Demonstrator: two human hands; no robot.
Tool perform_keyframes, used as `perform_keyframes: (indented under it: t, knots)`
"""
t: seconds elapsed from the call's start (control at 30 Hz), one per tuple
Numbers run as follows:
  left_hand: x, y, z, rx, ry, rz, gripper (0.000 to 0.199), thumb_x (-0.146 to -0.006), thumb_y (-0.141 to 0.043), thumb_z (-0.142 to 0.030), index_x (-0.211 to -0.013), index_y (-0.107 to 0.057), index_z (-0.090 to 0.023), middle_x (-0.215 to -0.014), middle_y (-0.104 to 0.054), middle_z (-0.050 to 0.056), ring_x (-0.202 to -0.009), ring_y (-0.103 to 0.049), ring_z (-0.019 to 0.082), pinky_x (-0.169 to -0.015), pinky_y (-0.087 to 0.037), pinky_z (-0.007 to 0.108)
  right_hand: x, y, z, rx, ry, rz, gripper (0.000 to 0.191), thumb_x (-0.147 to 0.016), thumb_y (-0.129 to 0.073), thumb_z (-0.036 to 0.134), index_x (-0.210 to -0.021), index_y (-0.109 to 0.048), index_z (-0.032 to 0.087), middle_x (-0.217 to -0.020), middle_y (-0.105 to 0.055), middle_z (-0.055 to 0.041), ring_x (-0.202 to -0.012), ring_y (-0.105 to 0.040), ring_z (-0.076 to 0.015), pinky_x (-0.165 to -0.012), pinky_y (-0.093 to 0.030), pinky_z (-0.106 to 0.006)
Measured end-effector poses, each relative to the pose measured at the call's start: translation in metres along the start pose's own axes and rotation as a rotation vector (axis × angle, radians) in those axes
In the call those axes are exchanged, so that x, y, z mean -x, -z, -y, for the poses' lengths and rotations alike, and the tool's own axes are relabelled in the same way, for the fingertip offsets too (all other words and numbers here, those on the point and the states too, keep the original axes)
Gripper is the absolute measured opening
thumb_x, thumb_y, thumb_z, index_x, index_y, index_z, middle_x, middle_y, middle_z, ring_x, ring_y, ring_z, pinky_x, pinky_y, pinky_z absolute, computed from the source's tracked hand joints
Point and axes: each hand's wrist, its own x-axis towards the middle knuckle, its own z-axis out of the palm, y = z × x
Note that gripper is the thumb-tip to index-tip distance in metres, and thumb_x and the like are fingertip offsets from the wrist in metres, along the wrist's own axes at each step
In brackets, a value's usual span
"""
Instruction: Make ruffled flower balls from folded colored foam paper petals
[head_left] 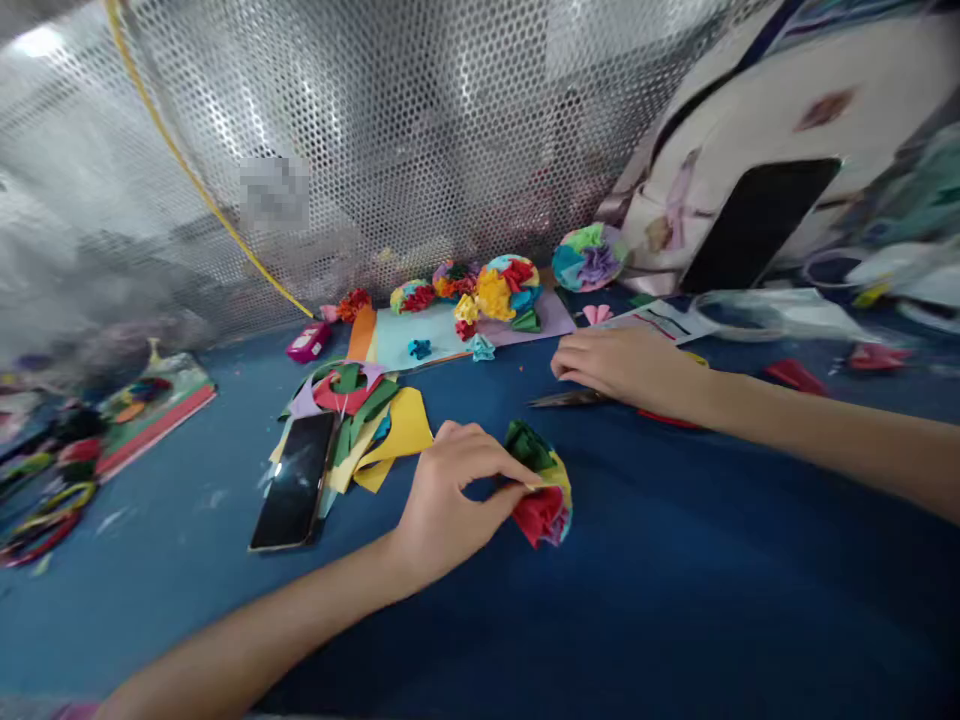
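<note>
My left hand (465, 485) pinches the edge of a round crumpled-paper flower (544, 510) in green, red, yellow and purple, low over the blue table. The thumb and forefinger close on its left side. My right hand (622, 362) is palm down farther back, over a pair of scissors (566, 400). Its fingers are curled and close together, and what they hold, if anything, is hidden. The blades point left from beneath the hand, and part of a red handle shows below the wrist. Cut paper pieces (405, 425) lie left of my left hand.
A phone (296, 485) lies on the left, by the paper scraps. Finished paper flowers (589, 258) line the back, near a pink object (308, 342). Another phone (761, 225) leans on a white backpack (735, 120). A perforated metal panel (420, 130) rises behind the table.
</note>
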Motion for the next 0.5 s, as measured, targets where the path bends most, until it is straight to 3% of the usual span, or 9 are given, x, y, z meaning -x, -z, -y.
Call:
perform_keyframes:
  t: [0.2, 0.5]
  knots:
    - [-0.001, 0.001, 0.003, -0.011, 0.007, 0.003, 0.018, -0.084, -0.076, -0.002, -0.08, -0.076, -0.02, -0.074, -0.077, -0.002, -0.069, -0.065, 0.014, -0.075, -0.041, 0.034, -0.001, 0.007, 0.011, -0.05, 0.034, 0.036, 0.028, -0.108, -0.044, 0.034, -0.097, -0.066, 0.019, -0.097, -0.069, -0.0062, -0.092, -0.064, -0.0238, -0.072, -0.038, -0.033]
    - [-0.001, 0.0, 0.004, -0.026, -0.015, -0.02, 0.018, -0.084, -0.075, -0.001, -0.079, -0.076, -0.019, -0.073, -0.076, -0.002, -0.069, -0.065, 0.013, -0.075, -0.042, 0.033, -0.002, 0.014, 0.016, -0.133, -0.068, 0.085, 0.026, -0.107, -0.046, 0.028, -0.096, -0.067, 0.019, -0.1, -0.071, -0.007, -0.097, -0.065, -0.0245, -0.073, -0.037, -0.034]
